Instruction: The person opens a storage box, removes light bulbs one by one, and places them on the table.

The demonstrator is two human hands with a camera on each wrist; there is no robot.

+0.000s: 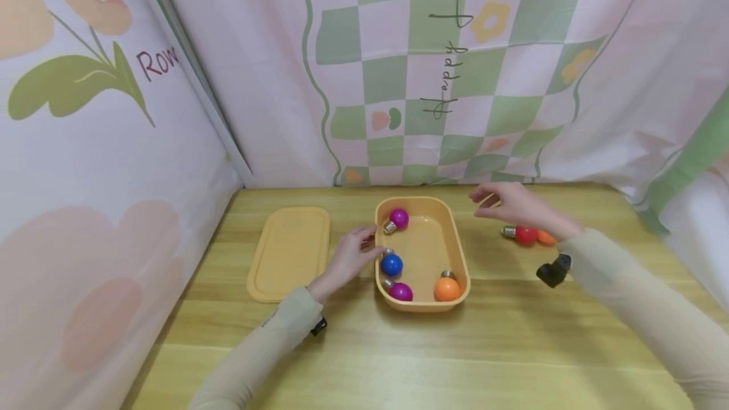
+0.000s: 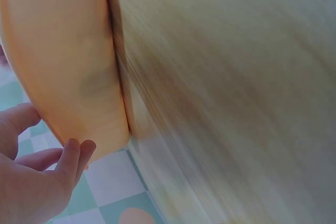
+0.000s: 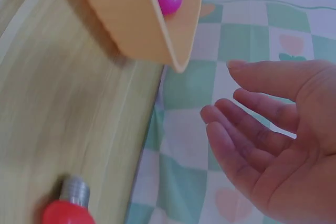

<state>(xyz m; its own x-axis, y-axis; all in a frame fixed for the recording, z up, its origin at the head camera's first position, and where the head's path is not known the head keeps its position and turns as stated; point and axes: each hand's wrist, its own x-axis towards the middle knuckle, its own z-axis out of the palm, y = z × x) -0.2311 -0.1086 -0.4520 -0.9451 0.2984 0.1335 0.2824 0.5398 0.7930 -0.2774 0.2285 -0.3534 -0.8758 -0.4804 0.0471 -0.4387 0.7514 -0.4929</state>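
A yellow-orange plastic box (image 1: 424,252) stands on the wooden table, open at the top. Inside lie two purple light bulbs (image 1: 400,217), a blue light bulb (image 1: 391,264) and an orange light bulb (image 1: 447,289). At the box's left wall, my left hand (image 1: 352,255) holds the rim, thumb over the edge and other fingers against the outside. My right hand (image 1: 507,203) hovers beyond the box's right side, fingers loosely bent and nothing in them, palm showing in the right wrist view. On the table below it lies a red light bulb (image 1: 525,235), metal base toward the box.
An orange thing (image 1: 546,237) lies against the red bulb, partly covered by the right forearm. A flat yellow-orange lid (image 1: 289,254) rests left of the box, close to the left hand. Printed cloth (image 1: 410,68) hangs along the table's back edge and left side.
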